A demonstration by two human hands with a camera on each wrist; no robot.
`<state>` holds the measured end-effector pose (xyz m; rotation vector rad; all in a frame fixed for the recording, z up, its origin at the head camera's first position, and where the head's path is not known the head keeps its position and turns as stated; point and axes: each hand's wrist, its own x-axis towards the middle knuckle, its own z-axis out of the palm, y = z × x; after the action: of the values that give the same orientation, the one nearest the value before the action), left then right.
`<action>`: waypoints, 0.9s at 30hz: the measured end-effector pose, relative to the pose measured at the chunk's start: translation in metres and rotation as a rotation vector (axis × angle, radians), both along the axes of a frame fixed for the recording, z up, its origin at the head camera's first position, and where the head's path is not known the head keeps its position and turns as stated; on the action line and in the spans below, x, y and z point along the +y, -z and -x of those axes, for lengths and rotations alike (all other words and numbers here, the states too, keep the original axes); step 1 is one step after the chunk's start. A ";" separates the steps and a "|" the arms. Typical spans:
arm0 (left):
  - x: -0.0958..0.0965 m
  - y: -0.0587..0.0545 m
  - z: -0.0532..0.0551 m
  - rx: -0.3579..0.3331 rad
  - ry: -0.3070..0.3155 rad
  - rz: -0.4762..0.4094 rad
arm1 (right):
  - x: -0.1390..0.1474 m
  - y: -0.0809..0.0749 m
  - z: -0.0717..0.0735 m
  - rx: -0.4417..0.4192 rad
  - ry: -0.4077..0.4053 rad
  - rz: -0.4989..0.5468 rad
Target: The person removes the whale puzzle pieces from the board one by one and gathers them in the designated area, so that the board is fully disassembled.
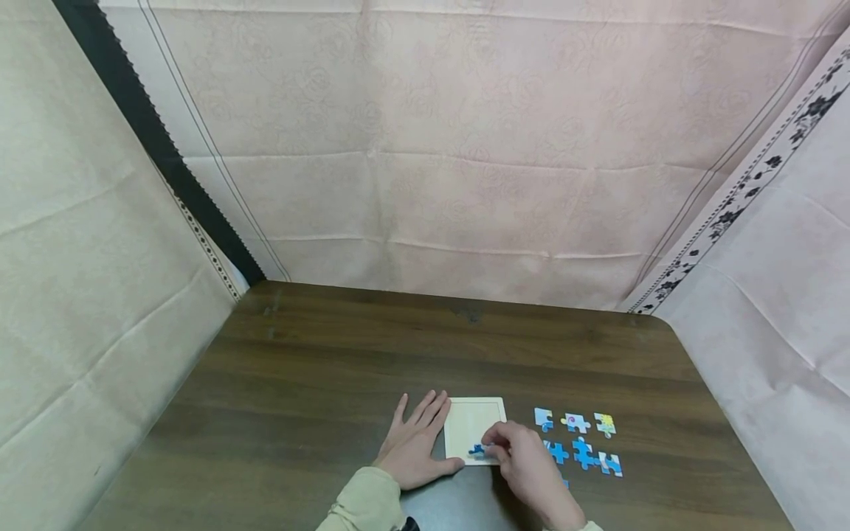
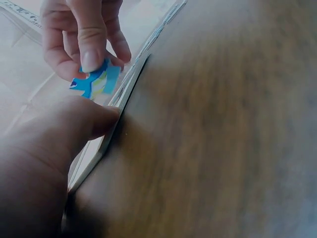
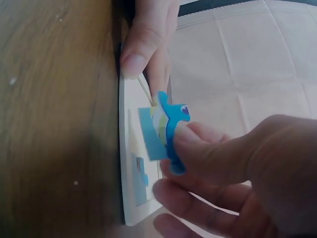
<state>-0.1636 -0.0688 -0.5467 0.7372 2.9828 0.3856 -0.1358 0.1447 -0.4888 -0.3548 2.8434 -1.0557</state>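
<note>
My right hand (image 1: 527,464) pinches a blue jigsaw piece (image 3: 168,126) with white, yellow and pale-blue markings between thumb and fingers. It holds the piece over the lower part of a square cream puzzle tray (image 1: 468,424). Another puzzle piece (image 3: 140,178) lies in the tray near its right end, seen in the right wrist view; the right hand covers that area from above. On the tray's left side, my left hand (image 1: 417,450) has its fingers stretched out. Its thumb (image 2: 106,119) touches the tray's near edge in the left wrist view.
To the right of the tray, several loose jigsaw pieces (image 1: 584,451) lie in rough rows on the brown wooden table (image 1: 319,361). One more is partly hidden behind the right wrist. Patterned pale cloth (image 1: 465,147) hangs behind the table and along both sides.
</note>
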 end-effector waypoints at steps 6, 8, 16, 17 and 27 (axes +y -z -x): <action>0.000 0.000 0.000 -0.007 0.001 0.008 | 0.012 -0.004 -0.009 -0.017 0.092 0.064; 0.000 0.000 0.000 -0.010 0.002 0.003 | 0.020 -0.007 -0.013 -0.030 0.158 0.070; 0.000 0.005 0.000 -0.001 0.010 -0.031 | 0.074 -0.015 -0.024 -0.074 0.331 0.032; 0.000 0.005 0.000 -0.004 0.011 -0.029 | 0.082 -0.016 -0.026 -0.067 0.329 0.030; 0.000 0.003 -0.001 -0.002 0.012 -0.020 | 0.131 -0.012 -0.036 -0.189 0.366 -0.040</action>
<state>-0.1630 -0.0689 -0.5495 0.7563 2.9755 0.4165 -0.0997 0.2755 -0.4766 0.2666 2.8115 -1.0183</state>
